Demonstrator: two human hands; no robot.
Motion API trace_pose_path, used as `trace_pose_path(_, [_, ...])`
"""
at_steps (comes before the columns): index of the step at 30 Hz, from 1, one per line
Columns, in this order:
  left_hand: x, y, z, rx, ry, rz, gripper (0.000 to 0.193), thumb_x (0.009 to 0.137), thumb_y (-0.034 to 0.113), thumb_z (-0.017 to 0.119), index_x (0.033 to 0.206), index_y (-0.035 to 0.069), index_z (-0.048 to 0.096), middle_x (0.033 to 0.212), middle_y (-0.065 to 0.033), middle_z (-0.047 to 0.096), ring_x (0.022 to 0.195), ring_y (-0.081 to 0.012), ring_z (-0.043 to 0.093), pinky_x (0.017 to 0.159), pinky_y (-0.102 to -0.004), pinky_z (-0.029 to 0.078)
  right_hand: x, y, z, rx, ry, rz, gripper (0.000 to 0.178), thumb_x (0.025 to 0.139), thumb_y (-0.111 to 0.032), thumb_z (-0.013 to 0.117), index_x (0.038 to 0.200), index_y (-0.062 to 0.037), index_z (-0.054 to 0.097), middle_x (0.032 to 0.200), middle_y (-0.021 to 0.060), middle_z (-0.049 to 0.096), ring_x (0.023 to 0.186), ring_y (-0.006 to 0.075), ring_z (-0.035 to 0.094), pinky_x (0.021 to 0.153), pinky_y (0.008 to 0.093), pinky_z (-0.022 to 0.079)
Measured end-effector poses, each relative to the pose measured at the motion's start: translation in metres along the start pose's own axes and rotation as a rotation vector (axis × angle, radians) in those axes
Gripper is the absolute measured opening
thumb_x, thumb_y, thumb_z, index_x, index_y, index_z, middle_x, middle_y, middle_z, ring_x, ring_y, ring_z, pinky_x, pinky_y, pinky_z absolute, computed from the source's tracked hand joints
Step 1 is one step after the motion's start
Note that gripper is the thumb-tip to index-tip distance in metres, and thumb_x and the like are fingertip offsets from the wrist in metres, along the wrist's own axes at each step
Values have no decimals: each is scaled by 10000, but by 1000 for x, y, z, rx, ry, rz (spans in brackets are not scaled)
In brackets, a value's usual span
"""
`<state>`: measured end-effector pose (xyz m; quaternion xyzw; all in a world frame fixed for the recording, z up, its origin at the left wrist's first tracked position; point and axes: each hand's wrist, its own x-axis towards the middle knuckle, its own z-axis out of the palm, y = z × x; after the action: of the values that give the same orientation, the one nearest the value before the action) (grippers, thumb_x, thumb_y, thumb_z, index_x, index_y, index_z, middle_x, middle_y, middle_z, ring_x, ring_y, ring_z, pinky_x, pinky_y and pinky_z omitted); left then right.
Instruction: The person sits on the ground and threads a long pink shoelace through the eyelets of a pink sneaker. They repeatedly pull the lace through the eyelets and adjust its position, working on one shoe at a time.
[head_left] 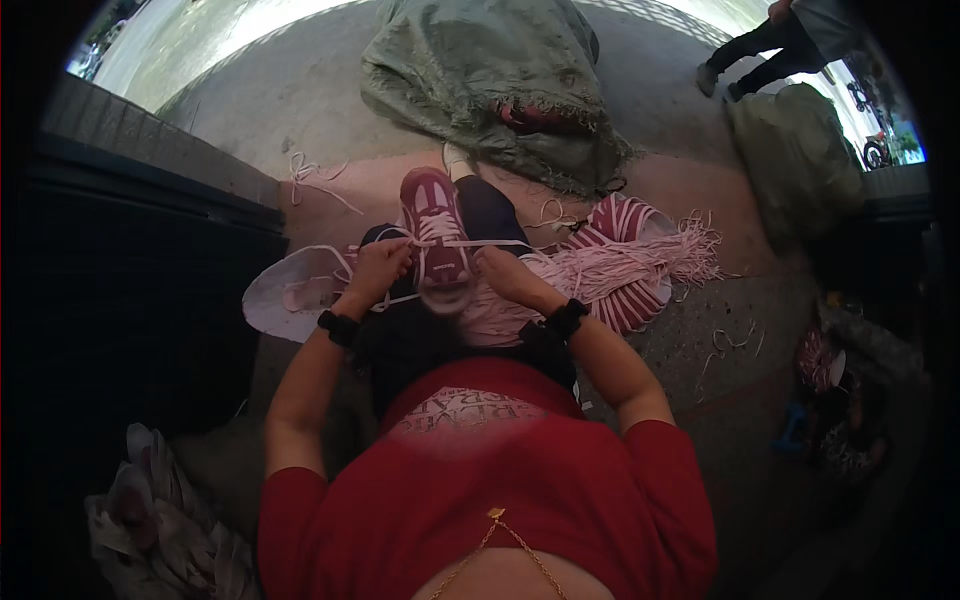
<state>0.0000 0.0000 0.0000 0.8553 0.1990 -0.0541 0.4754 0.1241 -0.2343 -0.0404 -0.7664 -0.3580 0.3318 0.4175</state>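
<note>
Concrete floor [290, 115]: it's stretching out ahead of me, a frayed green sack [475, 80] slumping on it.
Sneaker [443, 262]: maroon and white, it's resting over my legs, right between my hands.
Shoelace [490, 243]: pale, it's running straight across the sneaker.
Left hand [382, 268]: fingertips are pressing together, pinching the shoelace beside the sneaker.
Right hand [508, 280]: fingers are curling by the other side; whether they're gripping anything, I can't tell.
Lace bundle [625, 262]: pinkish strands are sprawling to my right.

Counted two hands [382, 265], two black wristbands [338, 328], one maroon sneaker [443, 258] and one lace bundle [620, 265]. Also counted two green sacks [470, 70].
</note>
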Motion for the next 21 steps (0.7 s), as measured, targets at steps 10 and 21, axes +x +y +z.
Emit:
trace_pose_path(10, [10,-30,21,339,280,110,168,847,154,553,834,18,652,779,-178,640,680,-377,589,652,-411,481,32,-21,-8,-153,32,-243,126,829,-33,476,820,22,589,814,220,607,804,395,579,719,443,446])
trace_pose_path(21, [18,-24,15,605,247,168,124,823,135,543,768,41,600,764,-144,612,807,-352,553,719,-450,470,44,-24,-14,-281,7,-256,86,858,-75,503,877,-15,562,925,158,600,904,345,565,772,411,436])
